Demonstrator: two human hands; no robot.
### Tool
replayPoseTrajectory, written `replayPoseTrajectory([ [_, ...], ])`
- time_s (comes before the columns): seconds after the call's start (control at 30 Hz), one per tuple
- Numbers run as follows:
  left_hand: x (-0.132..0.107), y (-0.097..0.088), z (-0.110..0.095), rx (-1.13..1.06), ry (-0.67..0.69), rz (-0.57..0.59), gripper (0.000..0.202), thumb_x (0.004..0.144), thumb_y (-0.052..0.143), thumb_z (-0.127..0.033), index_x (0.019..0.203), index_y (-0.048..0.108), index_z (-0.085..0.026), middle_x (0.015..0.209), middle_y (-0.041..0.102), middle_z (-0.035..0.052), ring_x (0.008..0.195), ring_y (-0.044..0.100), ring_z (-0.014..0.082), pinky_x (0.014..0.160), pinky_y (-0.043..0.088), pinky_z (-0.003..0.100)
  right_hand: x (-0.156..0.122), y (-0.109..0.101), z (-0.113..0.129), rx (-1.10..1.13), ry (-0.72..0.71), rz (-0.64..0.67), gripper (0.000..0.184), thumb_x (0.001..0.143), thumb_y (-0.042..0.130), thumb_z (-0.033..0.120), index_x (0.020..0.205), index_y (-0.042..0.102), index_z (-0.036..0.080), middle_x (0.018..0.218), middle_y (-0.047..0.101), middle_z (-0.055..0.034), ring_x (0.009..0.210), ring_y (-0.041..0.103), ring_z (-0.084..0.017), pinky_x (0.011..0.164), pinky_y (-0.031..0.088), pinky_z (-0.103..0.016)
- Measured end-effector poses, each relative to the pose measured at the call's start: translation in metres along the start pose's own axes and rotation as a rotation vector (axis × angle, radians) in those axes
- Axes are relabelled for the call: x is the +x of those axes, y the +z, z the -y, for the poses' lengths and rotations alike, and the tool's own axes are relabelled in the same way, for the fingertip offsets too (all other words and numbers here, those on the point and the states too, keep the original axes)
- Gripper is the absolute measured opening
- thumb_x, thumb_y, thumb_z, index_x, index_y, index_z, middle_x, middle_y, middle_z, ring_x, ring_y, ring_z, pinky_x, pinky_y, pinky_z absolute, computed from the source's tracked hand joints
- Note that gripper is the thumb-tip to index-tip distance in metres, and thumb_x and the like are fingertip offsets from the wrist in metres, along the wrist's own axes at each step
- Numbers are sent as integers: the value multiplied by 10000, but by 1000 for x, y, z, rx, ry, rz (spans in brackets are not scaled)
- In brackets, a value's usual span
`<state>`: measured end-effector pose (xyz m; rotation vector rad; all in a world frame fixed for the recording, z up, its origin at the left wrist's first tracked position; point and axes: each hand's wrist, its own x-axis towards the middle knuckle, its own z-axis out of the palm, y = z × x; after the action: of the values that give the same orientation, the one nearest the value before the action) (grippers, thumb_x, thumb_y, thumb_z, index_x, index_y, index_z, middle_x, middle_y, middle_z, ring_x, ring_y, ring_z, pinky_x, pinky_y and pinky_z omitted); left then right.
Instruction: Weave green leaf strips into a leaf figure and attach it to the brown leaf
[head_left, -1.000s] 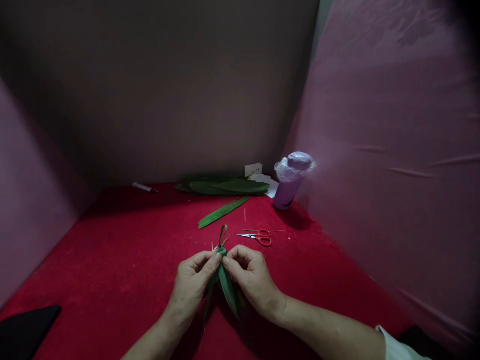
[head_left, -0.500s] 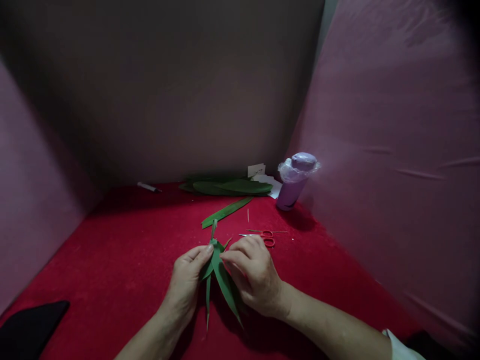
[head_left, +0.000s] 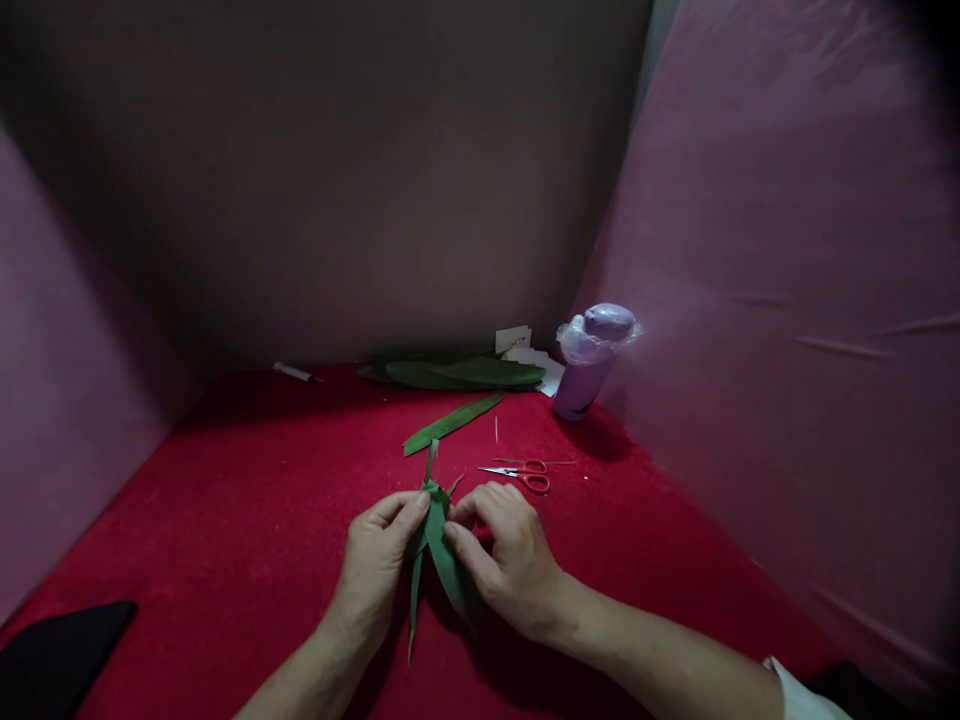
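Note:
Both my hands meet at the near middle of the red table (head_left: 225,500), pinched on a folded green leaf piece (head_left: 442,560). My left hand (head_left: 379,565) grips its top from the left with thumb and fingers closed. My right hand (head_left: 506,555) pinches it from the right, the thumb pressed on the leaf blade. A narrow leaf tip sticks up above my fingers, and two pointed blades hang down between my wrists.
Small red-handled scissors (head_left: 525,473) lie just beyond my right hand. A loose leaf strip (head_left: 450,424) and a pile of green leaves (head_left: 457,374) lie farther back. A purple cup wrapped in plastic (head_left: 589,362) stands back right, a pen (head_left: 296,374) back left, a black object (head_left: 56,650) front left.
The loop at the leaf's top has been pulled into a straight upright tip. My right hand has shifted down onto the blade; both hands stay pinched on the leaf.

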<state>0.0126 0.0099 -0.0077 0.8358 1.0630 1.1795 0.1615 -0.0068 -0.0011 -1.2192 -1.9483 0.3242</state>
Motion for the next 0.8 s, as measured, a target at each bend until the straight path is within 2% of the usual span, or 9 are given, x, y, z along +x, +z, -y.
replayPoseTrajectory([
  [0.07,-1,0,0,30,0,-1,220,656,707,-338,743,695,-137,664,680,35,575,592,150,571,472,246,1,-1,-1,0,-41,-37,71,844,496,193,869,561,180,760,587,-28,735,498,-167,714,341,-312],
  [0.17,-3,2,-1,49,-14,14,231,634,720,-343,743,702,-140,646,673,31,572,594,159,558,471,249,2,-2,-5,-53,-134,-54,227,857,469,180,1065,559,190,814,587,-45,782,504,-177,724,351,-319],
  [0.23,-4,4,-2,31,-28,33,236,625,726,-346,747,708,-145,639,671,26,561,589,156,542,467,246,2,-1,-7,-109,-166,-53,277,854,471,175,1112,563,208,820,582,-47,783,503,-176,712,355,-318],
  [0.53,-6,4,-3,-35,-64,128,246,687,690,-325,842,716,-136,635,649,31,570,567,139,553,454,236,4,-7,-8,-221,-239,-84,239,854,491,202,1040,636,244,804,620,-41,759,499,-168,692,313,-330],
  [0.8,-7,4,-6,-59,-99,118,200,670,707,-302,757,710,-122,623,651,36,550,554,119,542,437,214,6,-9,-9,-285,-264,-65,240,853,480,191,1027,639,239,815,630,-42,743,479,-171,689,303,-341],
])
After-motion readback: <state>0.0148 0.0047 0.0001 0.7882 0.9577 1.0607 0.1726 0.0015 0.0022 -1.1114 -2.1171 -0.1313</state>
